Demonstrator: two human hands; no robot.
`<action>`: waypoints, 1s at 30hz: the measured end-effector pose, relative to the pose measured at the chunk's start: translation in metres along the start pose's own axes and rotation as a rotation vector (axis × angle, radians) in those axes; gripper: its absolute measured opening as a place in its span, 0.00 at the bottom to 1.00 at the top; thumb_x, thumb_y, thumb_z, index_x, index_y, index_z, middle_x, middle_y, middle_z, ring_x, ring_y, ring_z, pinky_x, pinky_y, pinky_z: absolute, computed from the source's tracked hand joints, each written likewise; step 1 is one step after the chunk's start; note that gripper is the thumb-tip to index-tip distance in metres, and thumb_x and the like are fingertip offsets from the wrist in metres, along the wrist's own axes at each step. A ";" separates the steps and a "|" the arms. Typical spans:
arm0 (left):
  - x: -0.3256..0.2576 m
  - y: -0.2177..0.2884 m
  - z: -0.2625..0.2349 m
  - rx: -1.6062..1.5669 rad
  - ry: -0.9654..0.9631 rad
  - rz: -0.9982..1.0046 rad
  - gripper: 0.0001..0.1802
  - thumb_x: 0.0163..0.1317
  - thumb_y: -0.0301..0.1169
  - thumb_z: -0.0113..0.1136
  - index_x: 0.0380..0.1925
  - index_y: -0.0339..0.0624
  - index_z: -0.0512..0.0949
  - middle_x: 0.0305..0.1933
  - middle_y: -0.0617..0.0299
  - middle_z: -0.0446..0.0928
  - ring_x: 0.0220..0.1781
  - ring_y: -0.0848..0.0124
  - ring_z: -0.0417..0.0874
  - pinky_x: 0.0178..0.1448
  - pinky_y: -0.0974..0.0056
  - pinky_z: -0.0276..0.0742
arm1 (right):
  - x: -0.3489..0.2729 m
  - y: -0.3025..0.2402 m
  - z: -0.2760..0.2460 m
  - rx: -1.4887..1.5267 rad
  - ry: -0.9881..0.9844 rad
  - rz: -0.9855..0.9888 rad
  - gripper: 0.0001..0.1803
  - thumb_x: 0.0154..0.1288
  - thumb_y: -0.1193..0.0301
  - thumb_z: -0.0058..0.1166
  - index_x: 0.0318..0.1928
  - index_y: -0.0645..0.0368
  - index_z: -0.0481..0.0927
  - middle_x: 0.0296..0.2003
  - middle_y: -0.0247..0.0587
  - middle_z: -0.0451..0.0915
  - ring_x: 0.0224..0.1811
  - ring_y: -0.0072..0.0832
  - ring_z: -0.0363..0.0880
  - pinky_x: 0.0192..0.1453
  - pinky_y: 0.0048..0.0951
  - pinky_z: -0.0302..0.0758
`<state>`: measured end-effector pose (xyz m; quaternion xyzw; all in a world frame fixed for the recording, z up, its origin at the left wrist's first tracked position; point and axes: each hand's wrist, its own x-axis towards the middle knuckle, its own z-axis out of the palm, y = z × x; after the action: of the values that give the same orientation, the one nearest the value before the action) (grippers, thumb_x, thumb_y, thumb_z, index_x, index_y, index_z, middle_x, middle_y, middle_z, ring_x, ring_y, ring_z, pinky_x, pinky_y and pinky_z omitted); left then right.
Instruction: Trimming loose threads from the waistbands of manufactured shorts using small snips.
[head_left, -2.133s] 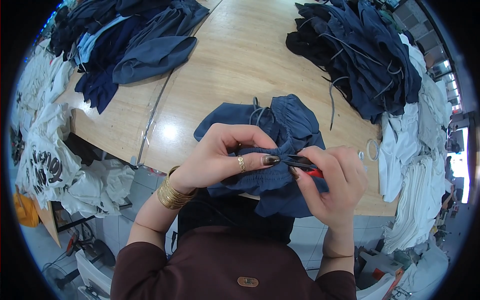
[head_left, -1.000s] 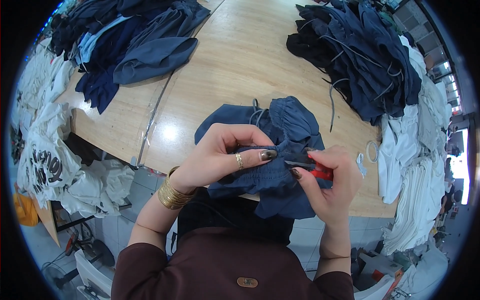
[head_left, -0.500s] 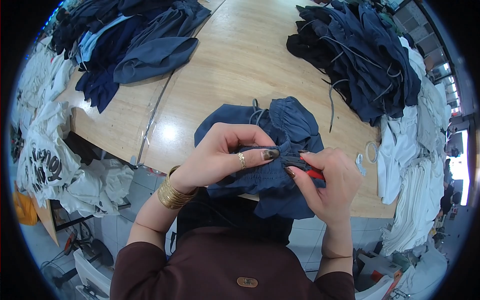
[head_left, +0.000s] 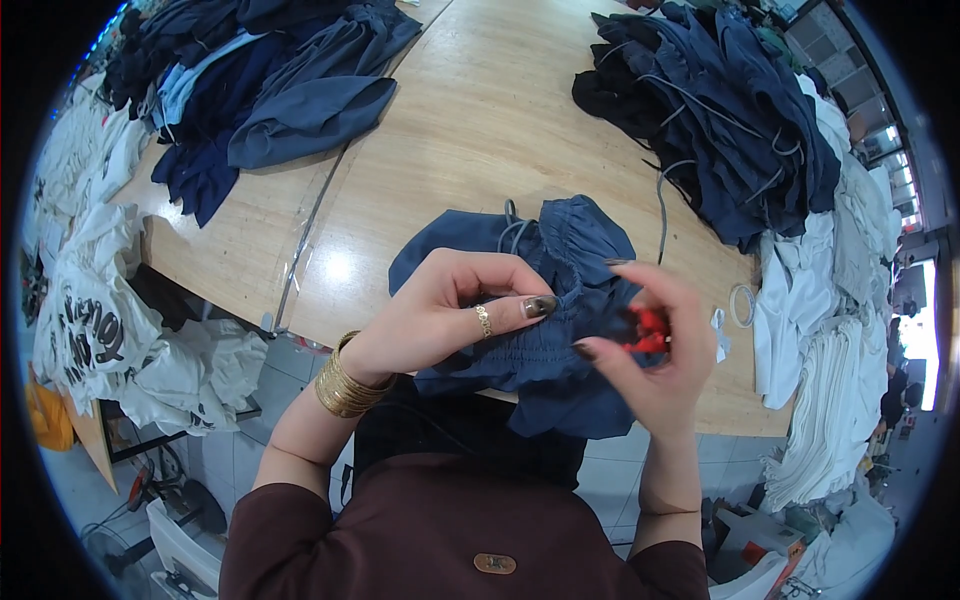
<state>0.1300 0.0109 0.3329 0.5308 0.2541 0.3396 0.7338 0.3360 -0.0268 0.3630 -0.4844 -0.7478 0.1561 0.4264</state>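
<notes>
A dark blue garment (head_left: pixel 588 240) with a gathered elastic waistband lies bunched on the table in front of me, its grey drawstring (head_left: pixel 514 230) looped at the far side. My left hand (head_left: pixel 455 305) pinches the waistband between thumb and fingers. Just right of the fabric, my right hand (head_left: pixel 675 365) holds small red-handled thread snips (head_left: pixel 651 330) in its palm. Thumb and forefinger there are spread apart, and motion blurs the hand and the snips. The blades cannot be made out clearly.
Dark blue garments (head_left: pixel 735 130) with loose cords are heaped at the far right, and more dark clothes (head_left: pixel 310 110) at the far left. White fabric stacks (head_left: pixel 825 400) line the right edge; white printed garments (head_left: pixel 100 310) hang at left. A tape roll (head_left: pixel 743 305) lies nearby.
My right hand has drawn back from the waistband to the right, and its thumb and forefinger have spread from the snips. My left hand keeps its pinch in the same place.
</notes>
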 end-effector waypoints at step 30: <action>-0.042 -0.007 -0.067 1.528 0.624 0.957 0.10 0.41 0.18 0.66 0.25 0.44 0.79 0.36 0.66 0.80 0.27 0.71 0.70 0.41 0.63 0.63 | -0.022 0.057 -0.014 -0.486 0.318 -0.315 0.13 0.41 0.80 0.63 0.32 0.60 0.78 0.29 0.43 0.75 0.26 0.35 0.76 0.27 0.27 0.71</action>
<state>0.0559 0.0177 0.3064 0.7997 0.3473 0.4724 -0.1290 0.3850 -0.0208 0.3237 -0.4685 -0.7531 -0.1723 0.4285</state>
